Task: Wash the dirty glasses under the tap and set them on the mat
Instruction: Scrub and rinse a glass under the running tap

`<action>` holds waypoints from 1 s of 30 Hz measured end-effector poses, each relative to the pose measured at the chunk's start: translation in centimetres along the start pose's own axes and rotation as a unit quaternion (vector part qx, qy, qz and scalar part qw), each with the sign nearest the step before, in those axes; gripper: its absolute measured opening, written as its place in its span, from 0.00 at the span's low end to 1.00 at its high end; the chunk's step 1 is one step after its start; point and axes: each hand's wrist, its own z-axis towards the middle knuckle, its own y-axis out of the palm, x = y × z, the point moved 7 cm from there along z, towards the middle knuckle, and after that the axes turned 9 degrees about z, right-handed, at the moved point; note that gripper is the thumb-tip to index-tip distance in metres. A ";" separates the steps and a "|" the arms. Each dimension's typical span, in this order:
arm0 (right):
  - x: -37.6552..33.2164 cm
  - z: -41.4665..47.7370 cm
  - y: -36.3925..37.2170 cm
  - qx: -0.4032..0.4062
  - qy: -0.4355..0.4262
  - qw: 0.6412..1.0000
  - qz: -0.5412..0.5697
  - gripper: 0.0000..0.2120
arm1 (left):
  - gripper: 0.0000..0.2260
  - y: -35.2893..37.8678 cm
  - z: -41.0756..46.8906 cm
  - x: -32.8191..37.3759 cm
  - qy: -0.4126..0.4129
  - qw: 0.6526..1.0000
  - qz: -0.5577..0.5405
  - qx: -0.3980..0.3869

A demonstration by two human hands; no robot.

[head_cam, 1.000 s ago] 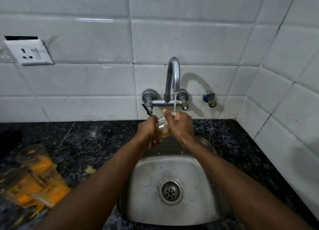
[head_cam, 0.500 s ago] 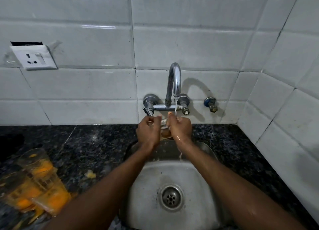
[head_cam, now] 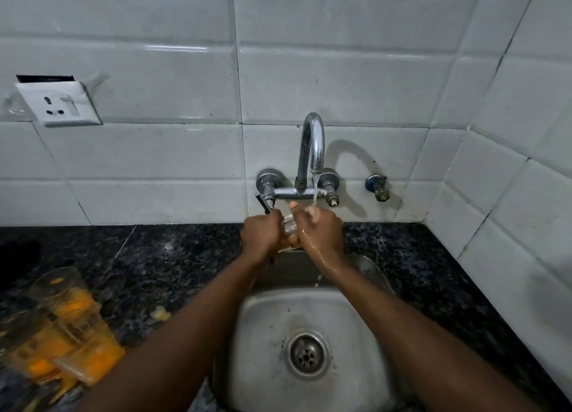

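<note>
A small clear glass (head_cam: pixel 290 227) with orange residue is held between both hands under the chrome tap (head_cam: pixel 312 145), over the back of the steel sink (head_cam: pixel 365 334). My left hand (head_cam: pixel 261 233) grips its left side. My right hand (head_cam: pixel 320 230) wraps the right side, wet, with the water stream landing on its fingers. Most of the glass is hidden by the fingers. Several dirty glasses (head_cam: pixel 58 328) smeared with orange stand on the dark counter at the lower left. No mat is in view.
Dark speckled granite counter (head_cam: pixel 173 257) surrounds the sink, with a small yellow scrap (head_cam: pixel 160 314) lying on it. White tiled walls rise behind and on the right. A wall socket (head_cam: pixel 58 103) sits upper left, and a small valve (head_cam: pixel 377 187) right of the tap.
The hands and glass stay under the running tap, shifting only slightly; the right hand's fingers have moved over the glass. The camera view tilted a little, so everything sits lower in frame.
</note>
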 end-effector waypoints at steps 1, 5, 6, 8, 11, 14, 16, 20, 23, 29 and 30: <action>-0.3 -0.1 0.1 -0.013 -0.037 0.998 -0.039 0.21 | 0.14 0.8 -0.1 -0.8 -0.093 0.991 -0.037 -0.086; 0.9 0.4 -0.5 0.041 0.048 0.996 0.067 0.18 | 0.14 0.0 -1.1 0.5 0.058 0.997 -0.021 0.055; 1.2 0.4 -0.5 0.051 0.107 0.986 0.115 0.17 | 0.13 -0.7 -2.1 1.4 0.141 0.983 0.020 0.118; 1.7 0.4 -0.1 0.000 0.168 0.978 0.120 0.17 | 0.14 -0.8 -1.6 1.4 0.146 0.977 0.073 0.137; 1.3 0.6 0.1 -0.118 0.131 0.980 -0.098 0.21 | 0.19 -0.2 0.4 -0.9 -0.022 0.995 0.086 0.045; -0.1 0.8 -1.1 -0.132 0.006 0.945 -0.300 0.30 | 0.19 -0.4 0.5 -0.3 -0.012 0.994 0.093 0.048; -0.2 0.2 -0.5 -0.234 -0.024 0.917 -0.321 0.41 | 0.19 -0.7 0.7 -0.2 -0.021 0.992 0.115 0.050; -2.7 -0.3 0.8 -0.248 -0.218 0.812 -0.481 0.32 | 0.18 0.6 0.3 0.1 -0.041 0.997 0.061 0.004; -3.5 0.9 1.1 -0.272 -0.216 0.816 -0.463 0.27 | 0.12 -0.1 -1.3 1.5 0.128 0.991 0.017 0.045; -3.0 0.5 2.4 -0.290 -0.230 0.750 -0.549 0.28 | 0.14 0.1 -0.5 1.0 0.110 0.986 0.104 0.062; -3.2 0.2 2.8 -0.272 -0.266 0.737 -0.559 0.30 | 0.15 0.4 0.0 0.3 0.022 0.993 0.107 0.047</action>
